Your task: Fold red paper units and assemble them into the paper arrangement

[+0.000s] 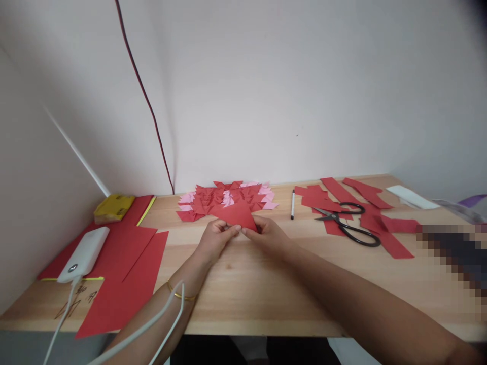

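Both of my hands pinch a piece of red paper [239,214] above the middle of the wooden table. My left hand [219,238] grips its lower left part, thumb on the near edge. On the other side my right hand [271,235] has its thumb close to the left one, fingers behind the sheet. The fingertips behind the paper are hidden. Just beyond the hands, several folded red and pink paper pieces [207,199] lie in rows against the wall.
Black-handled scissors [335,217] rest among red paper scraps [395,243] at the right, near a marker [292,204]. At the left, a white power bank [84,253] with a cable and a yellow packet [114,208] lie on red sheets [133,284]. A white strip [412,196] lies far right.
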{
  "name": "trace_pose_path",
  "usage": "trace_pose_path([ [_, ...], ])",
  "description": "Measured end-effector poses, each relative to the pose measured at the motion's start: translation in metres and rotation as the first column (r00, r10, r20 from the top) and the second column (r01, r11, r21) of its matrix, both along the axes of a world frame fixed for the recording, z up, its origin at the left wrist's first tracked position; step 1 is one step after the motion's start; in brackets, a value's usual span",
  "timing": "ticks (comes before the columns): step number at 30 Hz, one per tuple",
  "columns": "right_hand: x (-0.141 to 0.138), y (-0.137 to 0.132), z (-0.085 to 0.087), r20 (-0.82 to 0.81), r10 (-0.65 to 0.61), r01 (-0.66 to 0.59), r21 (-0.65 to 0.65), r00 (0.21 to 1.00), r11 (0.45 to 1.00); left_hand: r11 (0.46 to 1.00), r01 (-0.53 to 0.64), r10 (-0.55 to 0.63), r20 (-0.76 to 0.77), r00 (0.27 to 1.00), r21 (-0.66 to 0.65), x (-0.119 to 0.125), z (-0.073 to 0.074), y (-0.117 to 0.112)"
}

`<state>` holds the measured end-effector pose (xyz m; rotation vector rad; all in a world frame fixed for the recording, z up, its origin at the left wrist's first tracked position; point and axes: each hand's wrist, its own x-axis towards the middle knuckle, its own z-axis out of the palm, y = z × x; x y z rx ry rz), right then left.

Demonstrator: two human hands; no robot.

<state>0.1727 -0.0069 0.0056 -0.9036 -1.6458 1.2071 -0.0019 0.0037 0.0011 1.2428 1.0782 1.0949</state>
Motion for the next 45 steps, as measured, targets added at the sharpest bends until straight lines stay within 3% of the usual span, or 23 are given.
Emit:
trace_pose_path([
  [5, 0.000, -0.001, 0.001, 0.014, -0.001, 0.000, 0.036, 1.000, 0.999, 0.998, 0.051, -0.052, 0.029, 0.998, 0.038, 0.002, 0.002, -0.002],
  [13, 0.002, 0.001, 0.001, 0.057, -0.046, 0.047, -0.006, 0.997, 0.999, 0.974, -0.212, 0.208, 0.050, 0.977, 0.081, -0.005, 0.011, 0.005],
  [25, 0.003, 0.001, 0.002, 0.081, -0.095, 0.099, -0.040, 0.992, 0.994, 0.957, -0.249, 0.203, 0.271, 0.941, 0.146, -0.014, 0.019, 0.013],
  [30, 0.003, 0.002, 0.002, 0.069, -0.126, 0.129, -0.055, 0.990, 0.990, 0.989, -0.129, 0.102, 0.318, 0.943, 0.066, -0.010, 0.017, 0.011],
  [36, 0.001, 0.002, -0.002, 0.002, -0.054, 0.054, 0.012, 0.999, 0.998, 0.999, 0.045, -0.046, 0.023, 0.999, 0.028, 0.002, 0.007, 0.000],
  [45, -0.001, 0.000, 0.001, -0.006, 0.017, -0.017, 0.080, 1.000, 0.997, 0.995, 0.053, -0.056, 0.042, 0.998, 0.088, 0.005, 0.005, -0.002],
])
